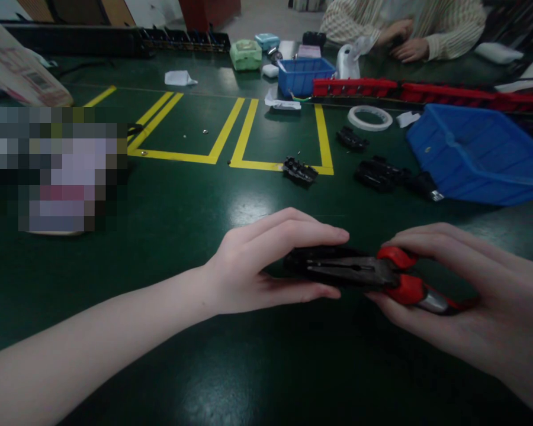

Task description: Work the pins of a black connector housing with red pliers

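My left hand (257, 263) is closed around a black plastic part (302, 260), thumb below and fingers laid over its top. My right hand (453, 284) grips a pair of red-handled pliers (382, 275) by the handles. The dark jaws of the pliers point left and meet the black part between my two hands. Both hands hover just above the dark green table (195, 225).
Several black parts (299, 170) (379, 174) lie beyond my hands, beside a tilted blue bin (479, 154). Farther back are a tape roll (369, 117), a small blue basket (304, 76), red bins (426, 93) and yellow floor-tape lines (224, 133). Another person's hands (404, 41) rest at the far side.
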Available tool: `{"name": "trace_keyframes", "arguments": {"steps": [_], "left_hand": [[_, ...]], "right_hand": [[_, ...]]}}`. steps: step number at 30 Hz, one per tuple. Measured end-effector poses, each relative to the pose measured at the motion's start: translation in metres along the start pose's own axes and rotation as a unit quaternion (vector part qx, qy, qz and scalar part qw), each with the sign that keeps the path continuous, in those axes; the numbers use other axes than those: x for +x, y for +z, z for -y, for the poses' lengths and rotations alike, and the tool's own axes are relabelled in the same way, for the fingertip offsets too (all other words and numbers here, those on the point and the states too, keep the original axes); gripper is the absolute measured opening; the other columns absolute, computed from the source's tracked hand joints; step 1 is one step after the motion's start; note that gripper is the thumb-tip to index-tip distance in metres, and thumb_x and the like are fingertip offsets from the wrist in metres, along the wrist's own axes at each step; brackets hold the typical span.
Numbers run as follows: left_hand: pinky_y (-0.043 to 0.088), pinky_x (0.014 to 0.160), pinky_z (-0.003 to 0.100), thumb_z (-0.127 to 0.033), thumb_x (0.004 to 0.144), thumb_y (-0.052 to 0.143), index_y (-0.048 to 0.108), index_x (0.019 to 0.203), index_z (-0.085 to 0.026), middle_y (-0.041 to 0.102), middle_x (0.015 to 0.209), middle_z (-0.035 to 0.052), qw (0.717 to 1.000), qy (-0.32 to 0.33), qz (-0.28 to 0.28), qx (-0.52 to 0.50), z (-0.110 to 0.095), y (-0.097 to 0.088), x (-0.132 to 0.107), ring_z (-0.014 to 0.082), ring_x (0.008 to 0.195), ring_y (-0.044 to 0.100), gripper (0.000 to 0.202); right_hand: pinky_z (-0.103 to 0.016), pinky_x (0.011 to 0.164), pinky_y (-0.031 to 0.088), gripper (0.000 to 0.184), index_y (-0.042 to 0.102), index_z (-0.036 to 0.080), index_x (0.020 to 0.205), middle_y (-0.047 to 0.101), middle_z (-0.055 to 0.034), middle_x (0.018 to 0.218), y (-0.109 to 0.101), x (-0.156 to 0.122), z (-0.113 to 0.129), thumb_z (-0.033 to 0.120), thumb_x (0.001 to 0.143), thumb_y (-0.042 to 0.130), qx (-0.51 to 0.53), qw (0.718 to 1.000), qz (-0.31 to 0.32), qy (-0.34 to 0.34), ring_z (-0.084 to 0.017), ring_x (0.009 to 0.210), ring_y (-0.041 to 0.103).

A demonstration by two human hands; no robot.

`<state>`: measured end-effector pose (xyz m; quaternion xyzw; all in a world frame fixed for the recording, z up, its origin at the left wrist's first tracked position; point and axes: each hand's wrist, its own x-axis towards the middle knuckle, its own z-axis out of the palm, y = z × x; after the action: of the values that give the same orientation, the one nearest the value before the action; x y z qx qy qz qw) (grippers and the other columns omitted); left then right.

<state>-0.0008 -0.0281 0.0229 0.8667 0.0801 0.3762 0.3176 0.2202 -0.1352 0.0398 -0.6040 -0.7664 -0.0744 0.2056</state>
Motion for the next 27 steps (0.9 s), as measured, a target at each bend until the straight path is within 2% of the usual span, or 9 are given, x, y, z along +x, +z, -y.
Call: {"name": "trace_keyframes", "arguments": {"steps": [5,9,16,23,27], "left_hand": [[0.055,0.085,0.027,-0.025,0.08,0.07,0.057,0.111,-0.015,0.066,0.108,0.0092,1.0,0.018,-0.015,-0.007,0.0008,0.0007,0.001,0.0178,0.1,0.063,0.036],[0.055,0.086,0.025,-0.022,0.08,0.07,0.055,0.113,-0.01,0.065,0.11,0.0122,0.999,0.048,-0.02,-0.013,0.0028,0.0007,0.0019,0.0172,0.103,0.062,0.038],[0.056,0.087,0.025,-0.019,0.083,0.066,0.058,0.109,-0.011,0.065,0.111,0.0133,0.999,0.054,-0.003,-0.002,0.0005,-0.0007,0.0044,0.0167,0.103,0.063,0.029],[0.056,0.087,0.024,-0.016,0.083,0.065,0.06,0.103,-0.008,0.065,0.108,0.015,0.997,0.068,0.005,0.024,-0.0012,-0.0035,0.0062,0.0165,0.101,0.063,0.022],[0.057,0.086,0.026,-0.016,0.083,0.064,0.062,0.101,-0.013,0.065,0.109,0.0116,0.997,0.059,0.006,0.042,-0.0024,-0.0041,0.0054,0.0162,0.1,0.064,0.019]], "right_hand": [[-0.038,0.069,0.049,0.025,0.052,0.026,0.1,0.064,-0.0058,0.095,0.0003,0.0009,0.0018,0.042,0.081,0.052,-0.016,1.0,-0.014,0.017,-0.024,0.079,0.063],[-0.033,0.063,0.048,0.025,0.055,0.024,0.097,0.064,-0.0029,0.09,0.0025,0.0019,0.0014,0.039,0.078,0.059,-0.019,0.998,-0.056,-0.016,-0.019,0.072,0.062],[-0.034,0.062,0.046,0.021,0.056,0.025,0.094,0.064,-0.0025,0.09,0.0027,0.0016,0.0046,0.041,0.08,0.056,-0.022,0.998,-0.047,0.021,-0.021,0.073,0.063],[-0.031,0.056,0.045,0.028,0.054,0.024,0.097,0.064,-0.0022,0.087,0.0017,0.003,-0.002,0.044,0.078,0.059,-0.039,0.997,-0.061,-0.033,-0.018,0.07,0.061],[-0.03,0.056,0.044,0.027,0.054,0.023,0.095,0.063,-0.0026,0.087,0.0016,0.0018,-0.0039,0.043,0.078,0.06,-0.05,0.996,-0.063,-0.039,-0.017,0.069,0.06]]}}
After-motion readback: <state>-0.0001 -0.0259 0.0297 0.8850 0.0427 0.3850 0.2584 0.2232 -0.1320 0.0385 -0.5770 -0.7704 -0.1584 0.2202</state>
